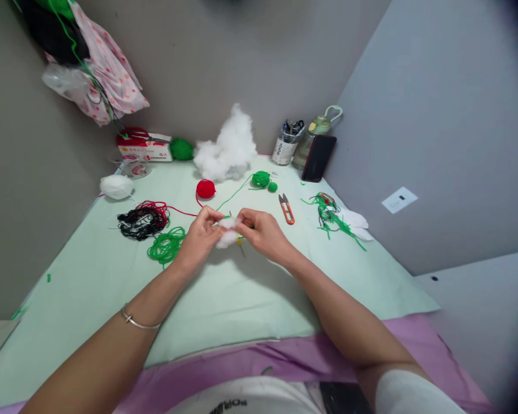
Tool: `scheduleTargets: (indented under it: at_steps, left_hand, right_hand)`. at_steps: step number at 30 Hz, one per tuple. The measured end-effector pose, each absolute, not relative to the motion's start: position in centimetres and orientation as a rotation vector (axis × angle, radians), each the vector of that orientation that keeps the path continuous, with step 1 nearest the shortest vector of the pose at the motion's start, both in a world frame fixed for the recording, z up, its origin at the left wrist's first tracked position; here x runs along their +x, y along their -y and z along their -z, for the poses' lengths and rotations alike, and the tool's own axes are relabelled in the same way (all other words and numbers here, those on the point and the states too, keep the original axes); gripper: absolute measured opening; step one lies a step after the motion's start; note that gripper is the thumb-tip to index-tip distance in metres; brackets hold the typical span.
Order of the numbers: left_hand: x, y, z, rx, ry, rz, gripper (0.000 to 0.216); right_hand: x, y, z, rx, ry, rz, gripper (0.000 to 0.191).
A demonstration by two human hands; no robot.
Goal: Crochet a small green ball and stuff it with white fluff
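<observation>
On the left, a small clear container stands in front of a white-and-red box; I cannot tell what is inside them. Red scissors lie on the box. Next, the left hand pinches a tuft of white stuffing above the middle of the table. The right hand pinches this same tuft from the other side. Farther right, a printed cup holds dark slim tools. Just beside it stands a green bottle, with a phone leaning in front.
</observation>
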State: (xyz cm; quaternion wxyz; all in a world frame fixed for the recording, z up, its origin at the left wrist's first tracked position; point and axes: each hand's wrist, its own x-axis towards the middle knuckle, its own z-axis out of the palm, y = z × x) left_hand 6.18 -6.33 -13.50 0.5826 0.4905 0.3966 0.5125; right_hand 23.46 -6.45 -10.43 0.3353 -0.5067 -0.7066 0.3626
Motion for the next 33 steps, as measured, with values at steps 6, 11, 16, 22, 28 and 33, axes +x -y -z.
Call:
scheduleTargets:
  at_steps: [6,11,16,22,28,33]
  left_hand:
    - [7.2,6.0,14.4,1.207,-1.012,-1.415,0.031]
    - [7.2,6.5,14.1,1.225,-0.979,-1.384,0.028]
    - [6.6,6.9,13.1,1.189,-0.922,-1.259,0.026]
    - [6.3,6.1,13.7,1.158,-0.96,-1.279,0.03]
    - [6.9,5.5,14.6,1.122,-1.061,-1.428,0.026]
    - [7.0,6.2,13.8,1.08,-0.991,-1.321,0.026]
  right_hand:
    - [22.6,6.7,10.8,-1.253,1.705,-1.161,0.023]
    - [22.0,6.3,11.6,-1.297,1.643,-1.067,0.024]
    - [22.6,6.2,11.5,-1.365,1.643,-0.842,0.02]
    - [22.6,7.2,10.7,-1.259,1.817,-0.952,0.012]
    - [21.5,7.8,11.0,-1.244,1.814,-1.029,0.004]
    - [21.9,6.4,12.3,-1.353,1.717,-0.988,0.015]
